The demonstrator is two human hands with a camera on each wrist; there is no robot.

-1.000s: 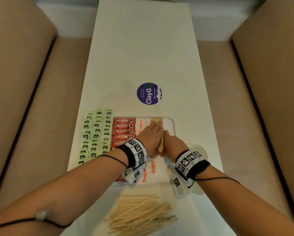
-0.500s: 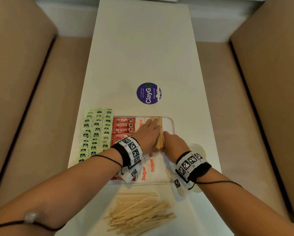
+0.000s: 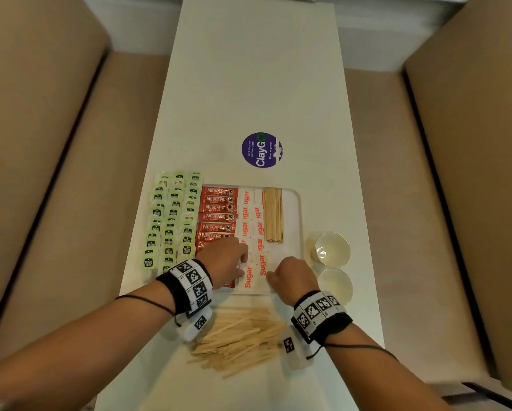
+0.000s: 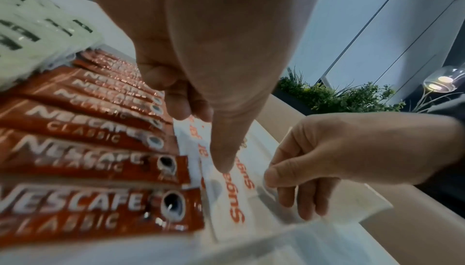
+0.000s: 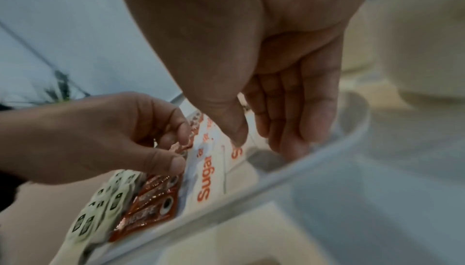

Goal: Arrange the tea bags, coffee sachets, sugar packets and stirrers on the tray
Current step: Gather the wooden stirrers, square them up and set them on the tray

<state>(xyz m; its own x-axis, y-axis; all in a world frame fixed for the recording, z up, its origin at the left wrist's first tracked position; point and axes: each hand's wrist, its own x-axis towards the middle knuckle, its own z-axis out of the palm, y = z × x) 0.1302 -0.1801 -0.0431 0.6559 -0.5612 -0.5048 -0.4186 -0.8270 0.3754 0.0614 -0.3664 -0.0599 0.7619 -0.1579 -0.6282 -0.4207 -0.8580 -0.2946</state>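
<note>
A clear tray (image 3: 300,215) holds columns of green tea bags (image 3: 171,221), red Nescafe sachets (image 3: 217,209), white sugar packets (image 3: 253,223) and a neat bundle of wooden stirrers (image 3: 273,215). My left hand (image 3: 240,262) hovers over the tray's near end, fingers loosely curled. Its thumb (image 4: 222,162) touches a sugar packet (image 4: 236,205). My right hand (image 3: 274,275) is at the near right part of the tray. Its fingers (image 5: 292,130) point down to the tray floor, and its thumb (image 5: 236,134) rests at a sugar packet's edge. Neither hand holds anything.
A loose pile of stirrers (image 3: 237,336) lies on the white table in front of the tray, between my wrists. Two pale cups (image 3: 332,247) stand right of the tray. A purple sticker (image 3: 262,149) is farther back. Beige seats flank the table.
Both hands have let go of the stirrer bundle and drawn back to the tray's near end. The bundle now lies uncovered in the right column.
</note>
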